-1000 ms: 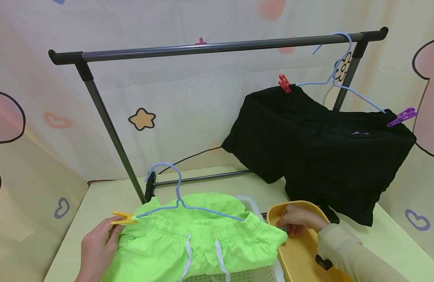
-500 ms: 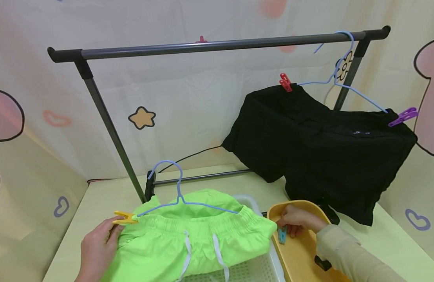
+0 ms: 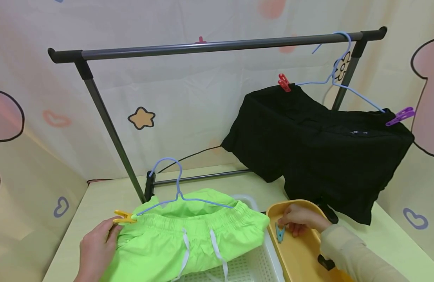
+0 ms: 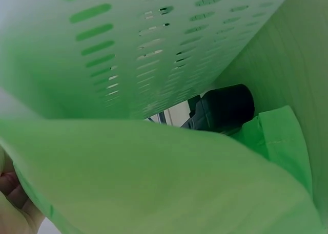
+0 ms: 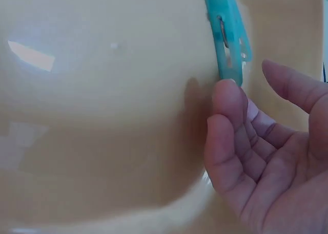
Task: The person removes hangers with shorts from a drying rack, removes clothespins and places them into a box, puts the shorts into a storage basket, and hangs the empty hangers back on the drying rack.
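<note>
In the head view my left hand (image 3: 97,246) grips the left end of the lime green shorts' waistband, beside a yellow clothespin (image 3: 124,216). A blue hanger (image 3: 178,190) lies along the waistband of the shorts (image 3: 199,235). In the left wrist view, green fabric (image 4: 154,172) covers most of the left hand. My right hand (image 3: 301,219) is in a yellow tray (image 3: 301,258). Its fingertips touch one end of a teal clothespin (image 5: 225,26); in the right wrist view the thumb stands apart from it, and the other fingers are partly curled.
A white perforated basket (image 3: 270,262) stands under the shorts. Behind it rises a dark metal clothes rack (image 3: 203,47). Black shorts (image 3: 319,145) hang at its right on another blue hanger (image 3: 361,98), with a red clothespin (image 3: 284,83) and a purple clothespin (image 3: 400,116).
The right side of the green shorts has shifted left and the hanger has risen slightly. More of the teal clothespin shows, and it has turned a little. The right hand stays in the tray.
</note>
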A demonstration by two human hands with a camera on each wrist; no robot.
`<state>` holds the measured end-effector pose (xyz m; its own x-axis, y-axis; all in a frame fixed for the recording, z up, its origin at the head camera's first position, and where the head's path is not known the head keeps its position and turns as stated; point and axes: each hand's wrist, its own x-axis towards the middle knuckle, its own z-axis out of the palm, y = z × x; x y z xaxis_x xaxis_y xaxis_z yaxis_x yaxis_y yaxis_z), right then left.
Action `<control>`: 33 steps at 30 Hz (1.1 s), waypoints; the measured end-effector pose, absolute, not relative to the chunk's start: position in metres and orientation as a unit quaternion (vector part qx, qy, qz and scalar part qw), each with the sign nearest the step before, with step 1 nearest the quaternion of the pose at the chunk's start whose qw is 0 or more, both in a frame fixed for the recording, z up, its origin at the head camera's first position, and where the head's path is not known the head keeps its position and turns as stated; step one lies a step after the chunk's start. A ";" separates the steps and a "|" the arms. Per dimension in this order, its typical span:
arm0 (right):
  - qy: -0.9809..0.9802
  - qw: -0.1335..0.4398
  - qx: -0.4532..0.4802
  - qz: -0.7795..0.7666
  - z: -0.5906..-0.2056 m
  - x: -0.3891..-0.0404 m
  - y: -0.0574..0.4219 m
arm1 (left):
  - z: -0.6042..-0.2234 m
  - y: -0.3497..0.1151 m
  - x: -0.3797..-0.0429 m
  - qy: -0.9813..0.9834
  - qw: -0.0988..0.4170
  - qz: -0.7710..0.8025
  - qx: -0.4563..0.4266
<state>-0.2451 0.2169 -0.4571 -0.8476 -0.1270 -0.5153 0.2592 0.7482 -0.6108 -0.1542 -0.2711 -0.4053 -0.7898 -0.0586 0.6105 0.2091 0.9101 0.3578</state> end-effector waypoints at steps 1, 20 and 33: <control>0.894 0.273 0.035 -0.354 -0.457 -0.245 0.218 | -0.406 -0.271 -0.154 -0.923 0.321 -0.207 -0.040; 0.888 0.258 0.012 -0.380 -0.430 -0.249 0.228 | -0.403 -0.273 -0.153 -0.929 0.309 -0.198 -0.037; 0.862 0.244 -0.063 -0.440 -0.391 -0.250 0.227 | -0.401 -0.273 -0.152 -0.937 0.289 -0.194 -0.030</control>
<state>-0.2496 0.2272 -0.3909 -0.8731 -0.3224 -0.3657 0.1066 0.6058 -0.7885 -0.1519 -0.2731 -0.4013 -0.8312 -0.0566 0.5530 0.1677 0.9229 0.3465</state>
